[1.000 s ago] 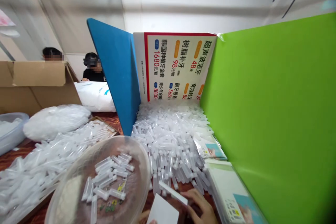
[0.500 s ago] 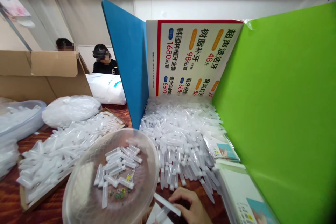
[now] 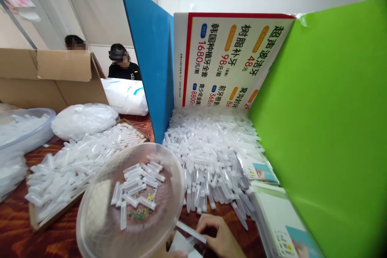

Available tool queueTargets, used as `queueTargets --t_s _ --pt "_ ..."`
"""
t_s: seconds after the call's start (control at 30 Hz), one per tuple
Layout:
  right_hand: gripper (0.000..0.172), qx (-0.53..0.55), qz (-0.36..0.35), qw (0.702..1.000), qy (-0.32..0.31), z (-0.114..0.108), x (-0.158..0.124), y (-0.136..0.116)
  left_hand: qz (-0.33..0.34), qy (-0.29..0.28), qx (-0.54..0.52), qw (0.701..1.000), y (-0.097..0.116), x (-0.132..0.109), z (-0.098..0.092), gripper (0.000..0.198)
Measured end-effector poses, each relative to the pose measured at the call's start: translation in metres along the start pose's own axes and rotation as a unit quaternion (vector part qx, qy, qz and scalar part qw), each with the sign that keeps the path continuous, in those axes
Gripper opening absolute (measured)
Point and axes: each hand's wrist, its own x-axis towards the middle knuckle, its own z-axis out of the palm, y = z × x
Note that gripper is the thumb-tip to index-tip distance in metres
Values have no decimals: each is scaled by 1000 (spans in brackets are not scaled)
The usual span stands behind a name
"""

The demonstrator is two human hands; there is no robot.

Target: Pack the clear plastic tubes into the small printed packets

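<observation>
At the bottom edge, my right hand (image 3: 222, 236) is closed, its thumb and forefinger pinching the end of a narrow white strip (image 3: 190, 230). My left hand (image 3: 175, 254) shows only in part, its thumb pressed on a white paper-like piece (image 3: 180, 242) beside the strip. A translucent tube seems to lie against that piece, though it is mostly hidden. Left of my hands stands a clear plastic bowl (image 3: 99, 231), with several capped translucent tubes (image 3: 134, 183) in it. Beyond my right hand spreads a large heap of similar tubes (image 3: 208, 149).
A shallow cardboard tray (image 3: 57, 213) of white tubes lies left of the bowl, near a plastic bag (image 3: 84, 121) and a tub (image 3: 45, 129). Blue (image 3: 148, 48) and green (image 3: 326, 109) panels flank the heap. Packaged cards (image 3: 272, 209) lie at right. Two people sit beyond a carton (image 3: 60, 76).
The view has shifted slightly, so the bowl and heap sit a little higher and further right. More of my left thumb shows. My right hand still pinches the strip.
</observation>
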Motion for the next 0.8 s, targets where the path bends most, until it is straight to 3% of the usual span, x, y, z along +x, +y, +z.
queueTargets --t_s 0.13,0.23,0.33,0.43,0.53,0.6,0.67,0.73,0.8 --pt "15 42 9 999 -9 3 9 -7 9 -51 30 998 5 7 1 57" --pt "18 60 7 996 -59 6 14 -11 22 -70 38 997 9 11 9 61" --pt "21 -3 -22 996 -81 3 16 -8 35 -84 44 995 9 14 18 70" --pt "25 -183 -49 979 73 -5 20 3 58 -64 18 996 5 13 22 78" --pt "21 -382 -42 895 227 -10 22 19 106 -48 -35 993 -3 5 17 71" --pt "24 -458 -42 853 247 -10 20 30 103 -71 -61 990 -10 -1 11 74" --pt "28 -494 -43 834 243 -10 16 37 80 -93 -76 990 -18 -5 6 82" --pt "30 -500 -36 830 246 -13 12 40 76 -109 -101 986 -24 -7 5 80" --pt "28 -457 -39 852 251 -18 8 38 83 -109 -152 979 -30 -6 9 76"
